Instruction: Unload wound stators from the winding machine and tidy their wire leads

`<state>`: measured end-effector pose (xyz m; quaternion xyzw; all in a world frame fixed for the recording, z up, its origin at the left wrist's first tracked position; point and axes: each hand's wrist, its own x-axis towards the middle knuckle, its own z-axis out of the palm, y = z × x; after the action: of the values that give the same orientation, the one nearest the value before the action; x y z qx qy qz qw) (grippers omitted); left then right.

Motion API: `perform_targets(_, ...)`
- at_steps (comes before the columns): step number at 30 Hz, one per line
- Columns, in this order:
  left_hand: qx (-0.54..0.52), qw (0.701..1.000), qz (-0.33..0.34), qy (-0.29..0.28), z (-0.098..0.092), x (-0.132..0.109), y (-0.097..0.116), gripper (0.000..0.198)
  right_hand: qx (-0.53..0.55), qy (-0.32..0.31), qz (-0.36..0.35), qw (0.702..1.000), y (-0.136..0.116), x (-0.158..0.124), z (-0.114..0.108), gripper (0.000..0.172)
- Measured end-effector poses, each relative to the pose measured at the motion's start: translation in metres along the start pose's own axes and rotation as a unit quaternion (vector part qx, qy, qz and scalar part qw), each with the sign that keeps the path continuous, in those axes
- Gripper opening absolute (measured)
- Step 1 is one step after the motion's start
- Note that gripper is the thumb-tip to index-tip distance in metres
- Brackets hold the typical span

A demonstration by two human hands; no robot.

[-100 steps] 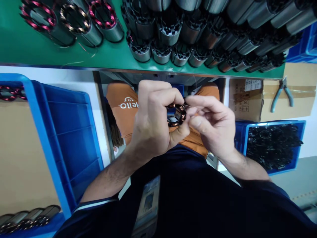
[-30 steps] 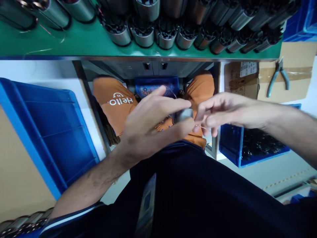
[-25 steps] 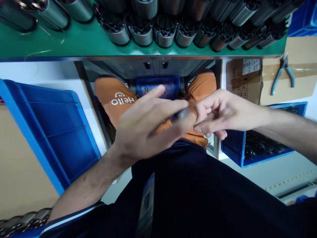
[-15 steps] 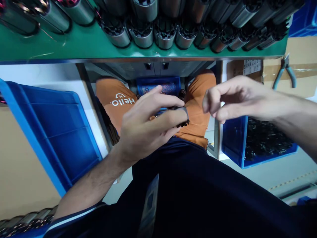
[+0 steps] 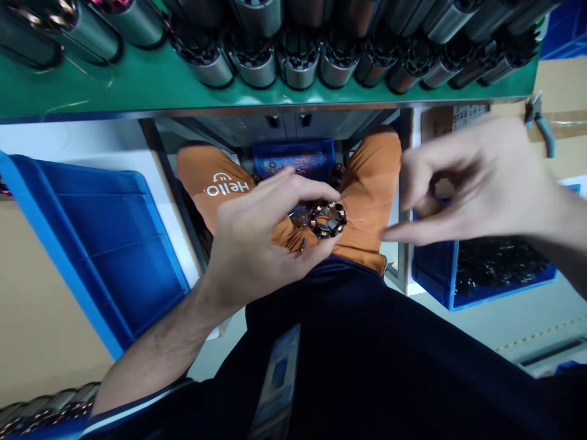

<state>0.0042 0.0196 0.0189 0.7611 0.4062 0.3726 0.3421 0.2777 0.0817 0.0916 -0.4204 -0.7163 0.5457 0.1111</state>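
Note:
My left hand (image 5: 261, 238) holds a round stator core (image 5: 327, 219) between thumb and fingers above my lap. The core's ring end faces up at me, with copper-coloured windings and black slots around an open centre. To the right, my right hand (image 5: 477, 183) is in the air, apart from the core and blurred by motion. Its fingers are curled toward the thumb, and whether anything small is between them cannot be made out.
Rows of metal cores (image 5: 300, 61) stand on the green bench (image 5: 137, 98) ahead. A blue bin (image 5: 110, 238) is at left, a blue bin of black parts (image 5: 452, 275) at right. Pliers (image 5: 544, 131) lie on cardboard at right. A blue tray (image 5: 293, 146) sits below the bench.
The core in my left hand has turned so that its ring end shows, and the fingers that covered it have moved off. My right hand has shifted slightly right and its fingers are spread wider.

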Motion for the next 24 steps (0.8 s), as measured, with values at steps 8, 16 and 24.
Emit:
perform_targets(8, 0.162, 0.958, 0.228, 0.066, 0.001, 0.000, -0.001, 0.028, 0.220, -0.204, 0.156, 0.941, 0.032, 0.011, 0.022, 0.043)
perform_targets(16, 0.066, 0.997, -0.027, 0.012, -0.002, -0.001, 0.010, 0.030, -0.063, 0.008, -0.038, 0.997, 0.002, -0.004, 0.000, 0.030)
perform_targets(24, 0.172, 0.971, 0.138, 0.096, 0.001, -0.005, 0.008, 0.022, 0.265, -0.180, 0.170, 0.932, 0.017, 0.011, 0.017, 0.036)
